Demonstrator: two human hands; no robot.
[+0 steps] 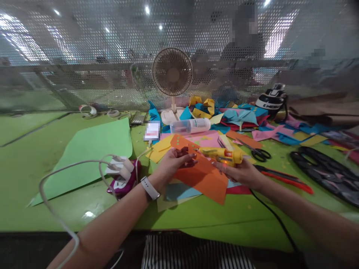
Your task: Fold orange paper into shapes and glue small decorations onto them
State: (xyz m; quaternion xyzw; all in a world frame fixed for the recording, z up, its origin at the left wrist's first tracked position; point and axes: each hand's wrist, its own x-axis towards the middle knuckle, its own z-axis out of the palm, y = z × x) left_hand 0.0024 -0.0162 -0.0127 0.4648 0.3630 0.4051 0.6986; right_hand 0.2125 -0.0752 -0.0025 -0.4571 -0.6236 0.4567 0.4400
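My right hand [242, 172] is wrapped round a yellow hot glue gun [221, 154], whose nozzle points left. A small orange-red light glows on the gun's underside. Close to the nozzle tip, my left hand [178, 161] has its fingers curled and pinched together; whatever lies between them is too small to make out. Both hands are above orange paper [206, 183], which overlaps other coloured sheets. A black cord trails from below the gun towards the front edge. Small green dots sit on the orange paper's upper left part.
Left of my hands lie a purple power strip [120, 188] with white plugs and a large green sheet [92, 145]. Behind are a phone [152, 130], clear bottle [190, 126] and fan [172, 73]. Scissors [261, 154], a red-and-black cutter [291, 180] and a black tray [328, 173] lie right.
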